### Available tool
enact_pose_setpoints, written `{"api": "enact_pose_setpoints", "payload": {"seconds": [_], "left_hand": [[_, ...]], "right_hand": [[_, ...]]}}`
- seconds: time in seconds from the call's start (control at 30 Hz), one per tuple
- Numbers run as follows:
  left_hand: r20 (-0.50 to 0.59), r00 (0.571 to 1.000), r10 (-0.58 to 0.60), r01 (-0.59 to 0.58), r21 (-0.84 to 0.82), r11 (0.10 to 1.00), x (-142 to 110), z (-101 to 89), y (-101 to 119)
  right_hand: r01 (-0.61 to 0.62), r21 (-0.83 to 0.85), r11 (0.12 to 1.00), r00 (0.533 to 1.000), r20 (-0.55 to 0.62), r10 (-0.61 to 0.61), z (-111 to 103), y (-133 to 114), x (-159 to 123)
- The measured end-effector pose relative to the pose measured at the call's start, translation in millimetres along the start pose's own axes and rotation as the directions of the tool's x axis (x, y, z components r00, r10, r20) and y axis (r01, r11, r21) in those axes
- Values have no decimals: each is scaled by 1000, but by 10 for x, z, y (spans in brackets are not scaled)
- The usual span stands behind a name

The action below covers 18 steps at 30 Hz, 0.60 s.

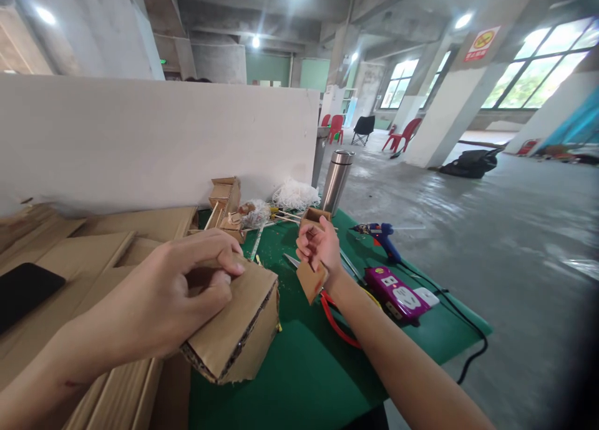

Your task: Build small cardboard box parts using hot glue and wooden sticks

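My left hand [196, 286] is closed at the top of a brown cardboard box [250, 314], its thumb and index finger bent together over the upper face. The box sits tilted above the green tabletop [290, 380], raw corrugated edges showing along its side. To the right, my right hand [321, 246] has its fingers curled, and a small flat piece of cardboard [311, 281] sticks out below them by the palm. Scissors [339, 327] with red handles lie under my right forearm, blades partly covered. Behind that hand stands a small open cardboard box [315, 217].
A blue glue gun [381, 233], a purple power strip [395, 293] with a cable, and a steel flask [337, 181] are at the right. Cardboard sheets [103, 255] and a dark phone-like slab [29, 293] cover the left. White stringy material [296, 194] lies by the partition [159, 143].
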<state>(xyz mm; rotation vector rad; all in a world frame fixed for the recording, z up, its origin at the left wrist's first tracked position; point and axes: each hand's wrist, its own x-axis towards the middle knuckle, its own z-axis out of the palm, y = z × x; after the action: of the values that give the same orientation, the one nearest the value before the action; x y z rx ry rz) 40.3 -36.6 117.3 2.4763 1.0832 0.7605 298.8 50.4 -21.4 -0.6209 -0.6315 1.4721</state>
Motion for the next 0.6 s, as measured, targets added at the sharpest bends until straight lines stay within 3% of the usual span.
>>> {"api": "enact_pose_setpoints", "payload": {"seconds": [0.2, 0.6], "left_hand": [[-4, 1000, 30, -30, 4, 1000, 4, -18, 27], [5, 1000, 23, -24, 15, 1000, -11, -44, 49]], "right_hand": [[1, -75, 997, 995, -103, -9, 24, 122, 14], [-119, -189, 975, 985, -148, 91, 50, 228, 25]]}}
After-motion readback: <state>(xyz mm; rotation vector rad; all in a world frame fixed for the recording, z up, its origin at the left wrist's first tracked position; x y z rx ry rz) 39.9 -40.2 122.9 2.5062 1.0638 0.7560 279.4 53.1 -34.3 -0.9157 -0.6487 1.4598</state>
